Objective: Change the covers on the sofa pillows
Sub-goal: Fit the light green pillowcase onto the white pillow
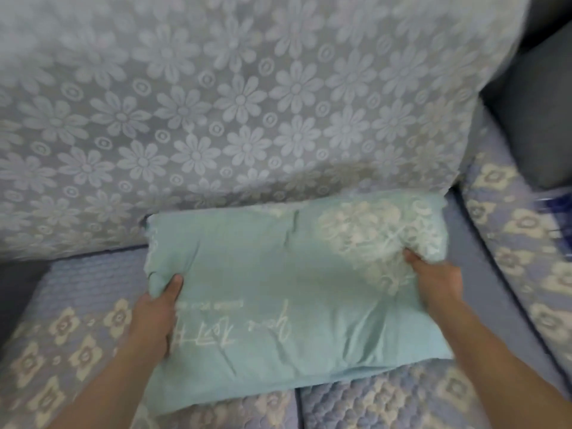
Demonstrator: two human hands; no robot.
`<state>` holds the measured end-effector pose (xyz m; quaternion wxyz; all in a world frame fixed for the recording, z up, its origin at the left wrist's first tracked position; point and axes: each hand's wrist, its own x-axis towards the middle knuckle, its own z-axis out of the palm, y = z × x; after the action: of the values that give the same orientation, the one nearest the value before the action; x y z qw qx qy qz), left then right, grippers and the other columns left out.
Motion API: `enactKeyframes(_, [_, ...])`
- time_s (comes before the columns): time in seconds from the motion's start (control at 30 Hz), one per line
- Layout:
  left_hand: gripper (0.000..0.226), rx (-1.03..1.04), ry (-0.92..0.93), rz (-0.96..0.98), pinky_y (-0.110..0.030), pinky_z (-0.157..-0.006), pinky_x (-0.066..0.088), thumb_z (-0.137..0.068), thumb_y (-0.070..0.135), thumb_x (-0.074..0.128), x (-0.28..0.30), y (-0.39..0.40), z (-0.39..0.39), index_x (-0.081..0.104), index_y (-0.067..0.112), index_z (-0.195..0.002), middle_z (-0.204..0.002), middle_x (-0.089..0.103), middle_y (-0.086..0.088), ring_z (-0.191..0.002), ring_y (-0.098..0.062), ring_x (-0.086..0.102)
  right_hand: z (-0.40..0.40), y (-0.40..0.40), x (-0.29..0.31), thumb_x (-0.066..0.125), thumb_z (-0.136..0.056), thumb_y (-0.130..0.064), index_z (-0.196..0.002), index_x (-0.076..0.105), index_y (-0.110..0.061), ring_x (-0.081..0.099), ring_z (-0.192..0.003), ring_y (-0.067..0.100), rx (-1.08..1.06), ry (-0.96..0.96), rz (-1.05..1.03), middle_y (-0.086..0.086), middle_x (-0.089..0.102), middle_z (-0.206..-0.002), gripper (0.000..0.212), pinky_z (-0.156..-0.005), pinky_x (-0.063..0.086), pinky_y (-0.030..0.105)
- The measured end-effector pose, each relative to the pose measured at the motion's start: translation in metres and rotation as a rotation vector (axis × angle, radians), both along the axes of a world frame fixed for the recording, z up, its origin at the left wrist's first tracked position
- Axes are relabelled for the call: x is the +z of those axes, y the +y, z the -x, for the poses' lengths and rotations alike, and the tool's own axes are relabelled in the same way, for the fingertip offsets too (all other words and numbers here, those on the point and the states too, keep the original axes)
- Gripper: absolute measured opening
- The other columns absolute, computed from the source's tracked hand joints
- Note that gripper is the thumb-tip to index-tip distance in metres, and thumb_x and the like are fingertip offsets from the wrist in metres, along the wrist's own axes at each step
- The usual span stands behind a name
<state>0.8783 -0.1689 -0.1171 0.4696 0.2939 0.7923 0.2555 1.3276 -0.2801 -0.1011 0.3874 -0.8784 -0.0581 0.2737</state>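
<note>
A pale teal pillow with a white lace-like print and white script lies flat on the sofa seat, its far edge against the backrest. My left hand grips the pillow's left side, thumb on top. My right hand grips its right side over the white print, fingers tucked under the fabric. Both forearms reach in from the bottom of the view.
The sofa backrest is draped in a grey cloth with a daisy pattern. The seat has a quilted lilac cover with cream flowers. A dark grey cushion stands at the right, with something blue below it.
</note>
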Motion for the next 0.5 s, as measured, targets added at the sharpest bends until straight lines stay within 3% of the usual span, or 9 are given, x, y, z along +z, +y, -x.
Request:
enactKeyframes(0.13, [0.054,-0.167,-0.220,-0.215,-0.050,-0.091,0.058,-0.080,0.053,0.079,0.045,0.048,-0.110,0.072,0.008,-0.109,-0.107,0.076,-0.009,-0.098,-0.028,0.073,-0.102,0.021,0.061,0.077,-0.081,-0.050,-0.140,0.047,0.004,0.053,-0.127,0.037,-0.055,-0.251,-0.050,0.024,0.053,-0.138,0.084,-0.096,0.042,0.038])
enactKeyframes(0.23, [0.058,-0.491,0.057,-0.161,-0.036,-0.104,0.044,-0.097,0.050,0.060,0.046,0.073,-0.180,0.057,0.004,-0.132,-0.131,0.062,-0.011,-0.123,-0.029,0.059,-0.157,0.034,0.053,0.057,-0.090,-0.063,-0.148,0.037,-0.005,0.044,-0.134,0.042,0.089,-0.348,0.145,0.025,0.043,-0.148,0.084,-0.110,0.036,0.047])
enactKeyframes(0.3, [0.065,-0.624,0.214,-0.014,-0.036,-0.109,0.035,-0.104,0.043,0.047,0.032,0.079,-0.211,0.034,0.001,-0.151,-0.150,0.044,-0.022,-0.138,-0.036,0.045,-0.174,0.036,0.031,0.051,-0.086,-0.065,-0.156,0.024,-0.016,0.036,-0.140,0.041,0.284,-0.313,0.344,0.023,0.033,-0.156,0.090,-0.117,0.029,0.051])
enactKeyframes(0.37, [0.071,-0.708,0.248,0.065,-0.039,-0.112,0.036,-0.104,0.042,0.047,0.028,0.071,-0.230,0.017,0.008,-0.158,-0.156,0.035,-0.025,-0.138,-0.041,0.042,-0.172,0.042,0.013,0.060,-0.088,-0.047,-0.159,0.017,-0.022,0.030,-0.145,0.038,0.514,-0.240,0.423,0.021,0.025,-0.161,0.086,-0.118,0.026,0.047])
enactKeyframes(0.43, [0.072,-0.835,0.241,0.070,-0.036,-0.109,0.039,-0.102,0.040,0.050,0.034,0.060,-0.236,0.015,0.015,-0.160,-0.157,0.037,-0.019,-0.137,-0.038,0.045,-0.145,0.050,0.013,0.059,-0.096,-0.025,-0.159,0.015,-0.022,0.023,-0.149,0.034,0.711,-0.171,0.393,0.018,0.017,-0.164,0.078,-0.120,0.024,0.041])
enactKeyframes(0.5, [0.069,-0.952,0.278,0.079,-0.031,-0.105,0.041,-0.102,0.040,0.050,0.046,0.058,-0.233,0.019,0.018,-0.159,-0.157,0.040,-0.012,-0.136,-0.035,0.047,-0.116,0.059,0.029,0.056,-0.098,-0.018,-0.159,0.017,-0.021,0.029,-0.146,0.033,0.809,-0.100,0.341,0.015,0.020,-0.163,0.072,-0.117,0.030,0.037])
